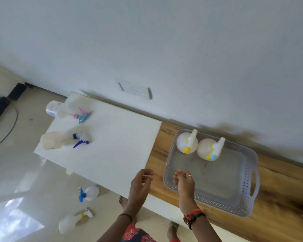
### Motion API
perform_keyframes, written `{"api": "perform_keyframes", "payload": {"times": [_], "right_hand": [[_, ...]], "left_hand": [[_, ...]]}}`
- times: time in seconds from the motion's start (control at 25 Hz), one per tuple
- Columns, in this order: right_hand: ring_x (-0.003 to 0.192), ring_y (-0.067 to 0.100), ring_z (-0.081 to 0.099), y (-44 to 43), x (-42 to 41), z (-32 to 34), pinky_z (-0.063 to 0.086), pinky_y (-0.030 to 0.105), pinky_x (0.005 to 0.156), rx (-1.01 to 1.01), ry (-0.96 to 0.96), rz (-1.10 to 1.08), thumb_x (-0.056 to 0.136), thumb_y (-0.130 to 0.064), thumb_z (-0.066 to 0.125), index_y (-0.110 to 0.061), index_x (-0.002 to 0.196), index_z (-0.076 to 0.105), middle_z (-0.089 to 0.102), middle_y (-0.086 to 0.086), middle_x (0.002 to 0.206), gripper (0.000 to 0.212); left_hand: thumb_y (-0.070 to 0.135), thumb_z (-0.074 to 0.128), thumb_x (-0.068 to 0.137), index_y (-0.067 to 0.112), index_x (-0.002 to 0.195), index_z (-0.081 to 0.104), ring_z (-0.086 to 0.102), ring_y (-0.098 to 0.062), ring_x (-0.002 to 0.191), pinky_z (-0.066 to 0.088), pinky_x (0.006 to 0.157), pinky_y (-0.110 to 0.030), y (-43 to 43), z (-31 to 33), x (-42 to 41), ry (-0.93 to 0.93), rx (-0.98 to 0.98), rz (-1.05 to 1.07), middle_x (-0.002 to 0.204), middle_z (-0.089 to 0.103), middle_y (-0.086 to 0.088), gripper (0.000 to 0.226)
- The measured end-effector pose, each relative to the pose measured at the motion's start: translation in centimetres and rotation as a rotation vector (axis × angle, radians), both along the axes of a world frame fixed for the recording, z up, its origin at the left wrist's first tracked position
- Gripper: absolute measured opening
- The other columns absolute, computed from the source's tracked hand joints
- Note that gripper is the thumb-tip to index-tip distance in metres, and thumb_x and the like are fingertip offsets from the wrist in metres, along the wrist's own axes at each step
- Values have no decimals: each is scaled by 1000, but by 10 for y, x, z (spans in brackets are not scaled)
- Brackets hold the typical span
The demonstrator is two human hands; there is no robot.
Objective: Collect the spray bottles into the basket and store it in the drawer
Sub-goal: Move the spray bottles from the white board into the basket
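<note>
A grey perforated basket (248, 203) sits on the wooden top at the right. Two round white spray bottles stand in its far end, one with a yellow trigger (187, 143), the other with a yellow and blue one (209, 149). On the white board lie a clear bottle with a pink and teal head (59, 110) and a cloudy bottle with a blue trigger (54, 141). Two more bottles lie on the floor, one blue-headed (90, 193), one yellow-collared (72, 220). My left hand (140, 185) hovers empty over the board's near corner. My right hand (184, 180) hangs empty over the basket's near left corner.
The white board (112, 140) overhangs the wooden top (278, 222) to the left. A pale wall runs right behind both. A black cable (9, 126) and a dark frame lie on the glossy floor at far left. My bare feet stand below the board.
</note>
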State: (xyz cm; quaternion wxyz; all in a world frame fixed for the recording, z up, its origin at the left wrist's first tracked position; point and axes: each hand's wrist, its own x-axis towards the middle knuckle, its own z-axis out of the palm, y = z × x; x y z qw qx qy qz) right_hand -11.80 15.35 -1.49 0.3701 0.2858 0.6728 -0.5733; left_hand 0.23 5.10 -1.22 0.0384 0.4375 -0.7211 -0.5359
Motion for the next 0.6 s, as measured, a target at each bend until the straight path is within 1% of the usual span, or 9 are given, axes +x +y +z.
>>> {"api": "perform_keyframes", "payload": {"times": [0.12,0.2,0.28,0.36,0.44,0.48,0.52,0.6], "right_hand": [[59,16,46,-49,21,4,39,26,56,37,-21,169,90,3,42,-8,98,56,53,5,69,20],[59,16,45,-85,35,7,38,24,56,9,-57,228,89,5,41,-6,98,53,51,5,69,18],[62,16,47,-130,56,7,43,24,60,-50,-135,254,92,4,40,-4,101,51,52,6,73,16],[66,17,49,-174,78,7,47,24,66,-119,-228,261,94,1,41,-2,102,51,53,9,77,13],[66,18,49,-222,104,4,48,24,68,-173,-309,259,95,2,41,-1,102,50,52,10,76,11],[68,18,49,-245,117,1,49,24,70,-191,-346,257,95,3,39,0,103,50,52,11,76,14],[71,19,51,-269,130,-2,51,25,76,-212,-380,258,95,5,35,1,105,51,53,12,79,19],[86,24,54,-315,156,-8,51,32,95,-253,-441,276,95,6,33,7,115,52,55,16,87,27]], "left_hand": [[5,51,92,40,96,60,68,-5,85,51,74,-19,-57,-3,45,-44,-47,116,99,69,14,36],[2,51,92,37,94,59,67,-8,87,51,74,-19,-97,-2,69,-68,-95,177,100,68,12,36],[0,50,93,27,99,61,65,-15,91,52,81,-24,-146,-1,97,-88,-177,209,103,66,4,29],[-2,50,92,12,108,61,63,-22,98,49,88,-28,-195,-2,122,-127,-315,179,108,63,-5,24],[-1,52,91,6,113,59,60,-27,104,46,92,-31,-247,-2,144,-201,-435,136,112,59,-10,25],[0,53,90,6,116,58,58,-28,107,45,93,-34,-271,-2,154,-245,-477,114,115,58,-11,27],[1,55,88,6,118,56,56,-30,110,45,95,-37,-294,-3,162,-286,-516,85,119,57,-11,31],[5,60,84,6,126,51,52,-32,118,41,102,-40,-339,-8,176,-381,-585,-23,130,52,-12,44]]}}
